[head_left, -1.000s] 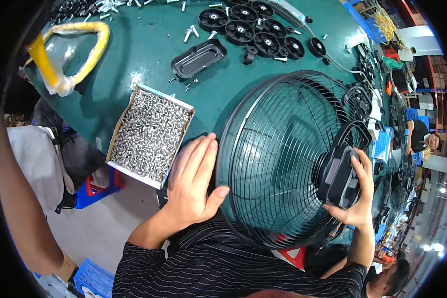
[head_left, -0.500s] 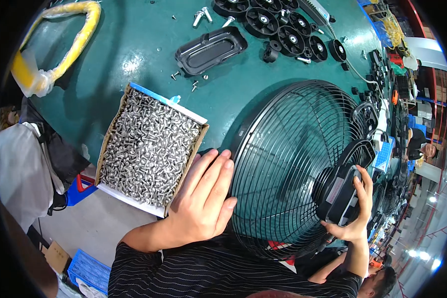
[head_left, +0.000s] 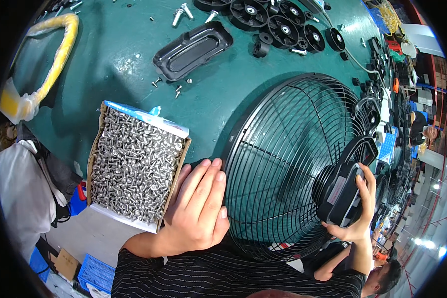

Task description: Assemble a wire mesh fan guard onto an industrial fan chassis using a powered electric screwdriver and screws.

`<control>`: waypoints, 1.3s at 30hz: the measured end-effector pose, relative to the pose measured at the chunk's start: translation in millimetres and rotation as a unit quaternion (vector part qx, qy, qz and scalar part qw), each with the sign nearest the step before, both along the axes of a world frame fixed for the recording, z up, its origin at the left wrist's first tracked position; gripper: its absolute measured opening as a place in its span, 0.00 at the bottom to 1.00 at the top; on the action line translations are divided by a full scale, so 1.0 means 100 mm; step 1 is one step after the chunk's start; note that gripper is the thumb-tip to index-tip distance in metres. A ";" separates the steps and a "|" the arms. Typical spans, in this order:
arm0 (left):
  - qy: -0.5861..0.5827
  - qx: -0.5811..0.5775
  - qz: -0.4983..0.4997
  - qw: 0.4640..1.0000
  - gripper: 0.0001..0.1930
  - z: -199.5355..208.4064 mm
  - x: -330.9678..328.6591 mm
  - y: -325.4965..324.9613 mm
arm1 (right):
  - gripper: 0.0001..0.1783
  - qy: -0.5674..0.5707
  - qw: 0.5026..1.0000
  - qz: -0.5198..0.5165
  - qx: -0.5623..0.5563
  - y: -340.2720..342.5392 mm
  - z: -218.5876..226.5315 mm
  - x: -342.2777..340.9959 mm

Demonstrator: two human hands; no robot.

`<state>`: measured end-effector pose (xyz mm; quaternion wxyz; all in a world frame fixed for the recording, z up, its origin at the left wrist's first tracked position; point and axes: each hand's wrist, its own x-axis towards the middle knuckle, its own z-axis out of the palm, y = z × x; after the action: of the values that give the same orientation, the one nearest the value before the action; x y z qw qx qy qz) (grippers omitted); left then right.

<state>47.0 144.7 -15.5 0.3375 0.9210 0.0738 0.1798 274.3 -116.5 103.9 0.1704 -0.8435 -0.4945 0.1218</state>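
A black wire fan guard (head_left: 283,164) stands on the green table in front of me, with a black motor housing (head_left: 338,193) at its right side. My right hand (head_left: 355,208) grips that housing, thumb below and fingers over its outer face. Against the guard's left rim lies my left hand (head_left: 196,208), its fingers stretched out and close together, holding nothing. Just left of this hand is an open cardboard box (head_left: 171,186) full of small silver screws (head_left: 134,169).
Beyond the box lies a black oblong tray (head_left: 193,51) with loose screws near it. Black wheels (head_left: 285,30) and bolts cluster at the far side. A yellow wrapped loop (head_left: 59,59) is at far left. A co-worker's arm (head_left: 333,263) shows at lower right.
The view has shifted, so the screw box, tray and yellow loop appear further left. My left hand stays by the guard's rim, and my right hand keeps its grip on the housing.
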 end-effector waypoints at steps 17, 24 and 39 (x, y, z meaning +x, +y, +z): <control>-0.017 0.023 0.027 0.999 0.28 0.00 0.05 -0.06 | 0.49 -0.021 0.927 -0.285 0.244 -0.68 -0.25 -0.18; -0.054 -0.088 0.058 0.993 0.27 0.23 0.04 -0.09 | 0.29 0.074 0.818 -0.479 0.309 -1.50 -0.93 -0.61; -0.092 -0.316 0.127 0.936 0.34 0.01 0.51 -0.39 | 0.31 0.062 0.789 -0.430 0.434 -1.35 -1.26 -0.78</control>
<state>97.7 105.8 -14.7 0.5908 0.7292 0.2119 0.2726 196.6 -251.7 -21.8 0.5832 -0.7972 -0.0696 -0.1395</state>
